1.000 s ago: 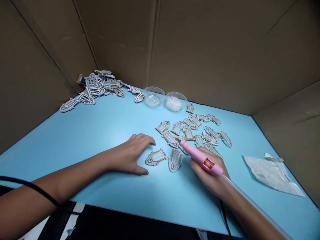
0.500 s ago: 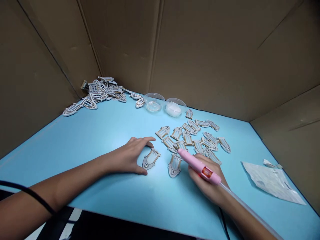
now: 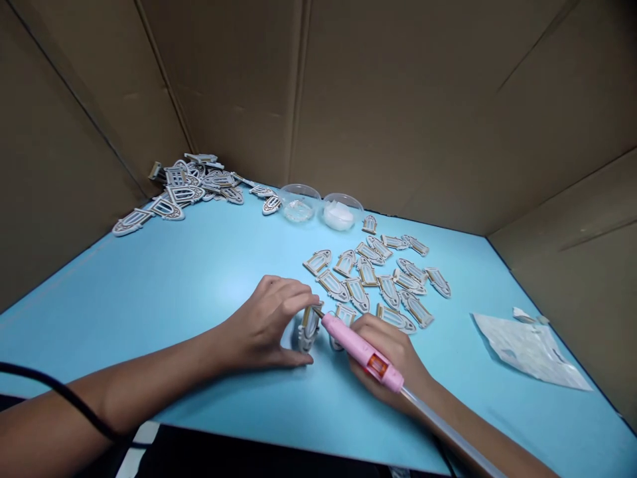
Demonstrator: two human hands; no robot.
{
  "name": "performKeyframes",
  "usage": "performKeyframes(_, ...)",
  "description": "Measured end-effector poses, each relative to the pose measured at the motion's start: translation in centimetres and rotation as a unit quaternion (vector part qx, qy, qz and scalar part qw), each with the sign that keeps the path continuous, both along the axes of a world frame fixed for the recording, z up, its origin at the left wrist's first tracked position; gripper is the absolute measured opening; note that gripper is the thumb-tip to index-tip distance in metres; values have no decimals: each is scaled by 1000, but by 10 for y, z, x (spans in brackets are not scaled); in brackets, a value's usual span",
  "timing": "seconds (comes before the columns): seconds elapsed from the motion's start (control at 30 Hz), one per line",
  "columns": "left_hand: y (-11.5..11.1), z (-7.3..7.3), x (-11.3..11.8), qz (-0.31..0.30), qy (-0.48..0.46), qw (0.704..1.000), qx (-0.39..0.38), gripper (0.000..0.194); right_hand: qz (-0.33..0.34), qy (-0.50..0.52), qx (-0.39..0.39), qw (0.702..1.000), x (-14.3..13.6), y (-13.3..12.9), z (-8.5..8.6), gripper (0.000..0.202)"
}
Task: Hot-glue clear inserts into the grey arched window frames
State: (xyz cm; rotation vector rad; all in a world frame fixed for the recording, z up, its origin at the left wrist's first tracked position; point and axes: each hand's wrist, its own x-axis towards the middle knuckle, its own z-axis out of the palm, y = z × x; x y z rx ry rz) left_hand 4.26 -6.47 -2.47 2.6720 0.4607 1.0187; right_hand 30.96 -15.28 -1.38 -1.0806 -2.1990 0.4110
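Note:
My left hand (image 3: 279, 322) grips a small arched window-shaped piece (image 3: 309, 328) by its ends, between thumb and fingers, tilted up off the table. My right hand (image 3: 391, 358) is closed round a pink pen-style glue gun (image 3: 355, 344) with a clear glue stick (image 3: 442, 425) running out of its back end. The gun's metal tip is at the upper edge of the held piece; whether it touches I cannot tell. Another arched window piece (image 3: 344, 313) lies just right of it, partly hidden by the gun and my right hand.
Several similar pieces (image 3: 367, 272) lie spread beyond my right hand. A heap of arched frames (image 3: 192, 182) is at the back left. Two clear plastic tubs (image 3: 300, 202) stand near the cardboard wall (image 3: 388, 106). A plastic bag (image 3: 530, 348) lies at right. A black cable (image 3: 60, 392) crosses my left forearm.
My left hand has closed on the window piece and tipped it up from lying flat. My right hand has brought the glue gun left, its tip now at that piece.

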Motion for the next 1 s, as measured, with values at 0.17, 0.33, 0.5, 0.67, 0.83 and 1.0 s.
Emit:
performKeyframes(0.17,-3,6,0,-11,-11,1000,-26,75,-17,-45,50,998,-3,1,4,12)
performKeyframes(0.33,-1,2,-2,-30,-66,995,-61,80,-8,-31,83,996,-7,1,9,16)
performKeyframes(0.5,1,-2,-1,-50,-92,992,-76,79,-9,-31,104,994,-10,1,14,21)
performKeyframes(0.67,1,1,0,-50,-102,991,-68,79,-9,-27,98,995,-8,0,15,18)
performKeyframes(0.83,1,1,-1,-54,-104,991,-70,82,-12,-24,108,994,-9,0,16,19)
performKeyframes(1.0,2,-1,-2,-55,-101,991,-72,90,-16,-19,95,995,-10,0,15,22)
